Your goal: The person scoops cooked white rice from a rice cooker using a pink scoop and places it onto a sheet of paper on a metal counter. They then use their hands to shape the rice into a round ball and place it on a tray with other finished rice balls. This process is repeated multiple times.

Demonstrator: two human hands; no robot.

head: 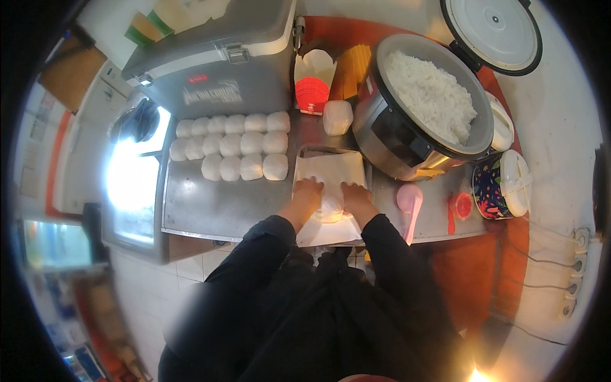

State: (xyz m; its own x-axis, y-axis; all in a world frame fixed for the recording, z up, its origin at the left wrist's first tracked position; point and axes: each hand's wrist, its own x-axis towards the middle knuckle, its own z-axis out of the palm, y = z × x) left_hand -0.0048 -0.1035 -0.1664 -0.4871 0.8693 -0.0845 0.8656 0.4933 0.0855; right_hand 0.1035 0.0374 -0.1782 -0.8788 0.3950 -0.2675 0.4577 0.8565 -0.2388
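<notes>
My left hand (309, 195) and my right hand (356, 196) rest on a stack of white wrapping paper (329, 164), one on each side of a white mound (331, 210). Their fingers curl over the sheet, gripping its paper around the mound. What the mound is made of is mostly covered. Beneath the paper shows the rim of a metal tray (329, 150). To the left, rows of paper-wrapped white parcels (230, 144) stand side by side on a metal worktop (215, 205).
A large rice cooker (382, 129) full of cooked rice (429, 93) stands open at right. Near it lie a pink scoop (410, 199), a small red-topped container (461, 205) and a patterned container (489, 186). Behind are a grey cool box (210, 81), red cartons (312, 93) and a plastic tub (338, 117).
</notes>
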